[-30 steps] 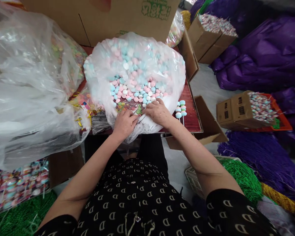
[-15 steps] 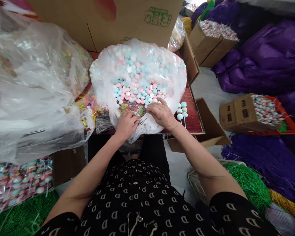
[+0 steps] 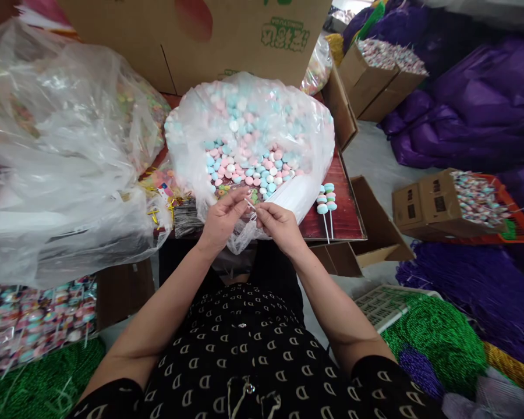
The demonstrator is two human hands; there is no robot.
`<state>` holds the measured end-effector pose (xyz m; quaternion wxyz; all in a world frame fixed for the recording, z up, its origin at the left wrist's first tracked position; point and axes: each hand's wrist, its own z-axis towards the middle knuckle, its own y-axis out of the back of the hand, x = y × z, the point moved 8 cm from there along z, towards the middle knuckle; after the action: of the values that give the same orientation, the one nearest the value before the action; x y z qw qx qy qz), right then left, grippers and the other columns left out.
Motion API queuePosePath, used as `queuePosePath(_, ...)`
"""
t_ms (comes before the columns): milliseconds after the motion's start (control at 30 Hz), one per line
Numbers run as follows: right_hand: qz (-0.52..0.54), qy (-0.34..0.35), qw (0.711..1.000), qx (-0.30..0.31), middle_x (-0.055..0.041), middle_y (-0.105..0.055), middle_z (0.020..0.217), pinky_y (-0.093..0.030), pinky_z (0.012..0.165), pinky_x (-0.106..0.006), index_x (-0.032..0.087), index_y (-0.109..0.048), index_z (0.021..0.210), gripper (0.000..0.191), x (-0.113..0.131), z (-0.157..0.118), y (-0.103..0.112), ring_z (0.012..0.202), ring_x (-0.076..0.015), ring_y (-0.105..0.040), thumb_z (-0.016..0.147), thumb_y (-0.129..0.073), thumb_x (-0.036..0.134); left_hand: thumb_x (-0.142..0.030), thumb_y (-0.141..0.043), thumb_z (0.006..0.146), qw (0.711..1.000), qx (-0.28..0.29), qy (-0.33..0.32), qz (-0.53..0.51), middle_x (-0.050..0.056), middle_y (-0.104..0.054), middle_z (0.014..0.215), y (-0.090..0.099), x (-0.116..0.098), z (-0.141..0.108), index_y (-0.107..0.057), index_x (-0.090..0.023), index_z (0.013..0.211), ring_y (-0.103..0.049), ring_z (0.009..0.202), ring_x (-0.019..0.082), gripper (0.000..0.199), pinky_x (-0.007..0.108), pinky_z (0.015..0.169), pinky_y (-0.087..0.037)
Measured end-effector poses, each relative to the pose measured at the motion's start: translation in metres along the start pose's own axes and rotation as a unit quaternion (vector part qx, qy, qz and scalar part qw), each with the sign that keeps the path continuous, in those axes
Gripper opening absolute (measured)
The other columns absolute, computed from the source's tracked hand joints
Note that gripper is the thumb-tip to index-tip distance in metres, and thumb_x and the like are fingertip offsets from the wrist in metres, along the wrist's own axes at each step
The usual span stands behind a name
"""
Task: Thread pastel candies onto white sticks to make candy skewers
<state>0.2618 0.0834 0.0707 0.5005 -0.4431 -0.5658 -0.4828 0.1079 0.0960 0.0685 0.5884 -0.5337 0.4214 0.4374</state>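
A clear plastic bag (image 3: 187,128) lies open on the dark red table, full of pink, blue and white candies (image 3: 268,169). In front of its opening, my right hand (image 3: 277,221) pinches a thin white stick (image 3: 250,203). My left hand (image 3: 227,212) is closed at the stick's other end; whatever it holds there is too small to make out. Green ring-shaped candies (image 3: 225,190) show just beyond my fingers. More white sticks (image 3: 294,195) lie on the bag at the right. Two finished-looking skewers of stacked candies (image 3: 326,201) rest on the table to the right.
A big plastic bag (image 3: 70,163) fills the left side, with gold ties (image 3: 168,209) and silver ties (image 3: 187,218) beside it. A large carton (image 3: 227,41) stands behind. Open boxes (image 3: 382,233) sit right of the table (image 3: 347,215). Green strands (image 3: 441,331) lie lower right.
My hands have come together before the bag, with the white stick now between them. My right hand has left the pile of sticks and candies.
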Motion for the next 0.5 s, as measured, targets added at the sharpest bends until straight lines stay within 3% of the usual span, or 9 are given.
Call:
queuePosePath(167, 0.105, -0.055, 0.993, 0.007, 0.0067, -0.058, 0.060, -0.028, 0.044, -0.024, 0.021, -0.071, 0.094, 0.059, -0.007, -0.004, -0.009, 0.045, -0.0069, -0.036, 0.076, -0.077, 0.076, -0.048, -0.088, 0.078, 0.999, 0.022, 0.027, -0.003, 0.004, -0.079, 0.095, -0.006, 0.009, -0.001, -0.083, -0.022, 0.098, -0.064, 0.074, 0.013, 0.033, 0.028, 0.073, -0.056)
queuePosePath(367, 0.115, -0.057, 0.992, 0.010, 0.0067, -0.059, 0.062, -0.029, 0.043, -0.024, 0.020, -0.070, 0.101, 0.058, -0.013, -0.007, -0.014, 0.044, -0.0070, -0.038, 0.082, -0.073, 0.075, -0.048, -0.088, 0.077, 1.000, 0.011, 0.016, 0.013, 0.003, -0.078, 0.092, -0.008, 0.004, -0.001, -0.083, -0.022, 0.088, -0.062, 0.076, 0.012, 0.029, 0.025, 0.071, -0.053)
queuePosePath(500, 0.100, -0.061, 0.993, 0.029, 0.0047, -0.066, 0.068, -0.032, 0.044, -0.023, 0.020, -0.071, 0.107, 0.057, -0.016, -0.013, -0.017, 0.045, -0.0070, -0.047, 0.086, -0.071, 0.073, -0.050, -0.089, 0.076, 0.999, 0.010, 0.038, 0.010, 0.000, -0.072, 0.080, -0.008, 0.011, -0.001, -0.078, -0.020, 0.084, -0.059, 0.069, 0.011, 0.034, 0.024, 0.069, -0.051)
